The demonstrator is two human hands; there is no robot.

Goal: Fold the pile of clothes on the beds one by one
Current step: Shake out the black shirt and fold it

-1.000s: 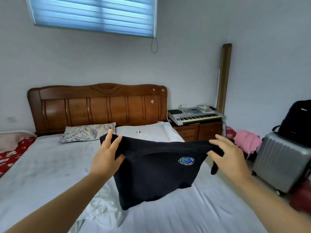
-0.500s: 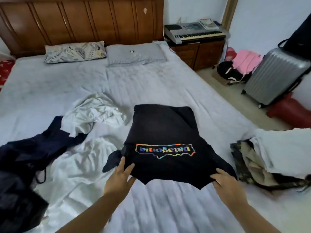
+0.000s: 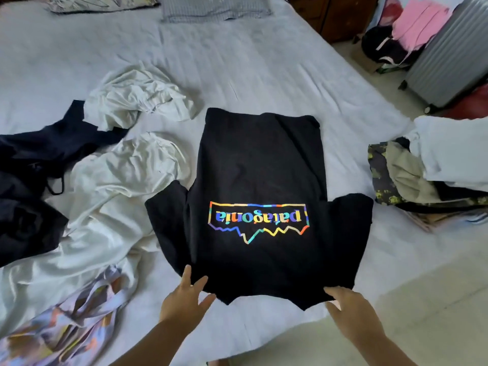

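1. Black T-shirt (image 3: 258, 186): spread flat on the bed sheet (image 3: 264, 70), stretching away from both sets of fingers; rainbow "patagonia" logo (image 3: 258, 223) facing up, upside down to the viewer, just beyond the fingertips; sleeves splayed to either side.
2. Left hand (image 3: 184, 299): at the shirt's near left corner. Fingers (image 3: 187, 276) extended and spread, tips on the black cloth; thumb lying along the hem edge. Real pinch or mere resting on the fabric: cannot tell.
3. Right hand (image 3: 351, 310): at the shirt's near right corner. Fingers (image 3: 335, 294) bent over the hem, thumb hidden; grip on the cloth appears likely, not certain.
4. White garments (image 3: 137, 101): crumpled, beyond and to the left of the left fingers, just beside the shirt's left sleeve.
5. Dark navy clothes (image 3: 29, 165): heaped far left of the left fingers, partly under the white cloth.
6. Pastel patterned fabric (image 3: 66, 323): left of the left wrist, at the bed's near edge.
7. Stack of clothes (image 3: 435, 165): well right of the right fingers, pale blue piece on top, camouflage print below.
8. Pillows (image 3: 211, 6): far beyond the fingertips, at the head end.
9. Grey suitcase (image 3: 449, 56): on the floor, far right and beyond, pink bag (image 3: 420, 22) beside it.
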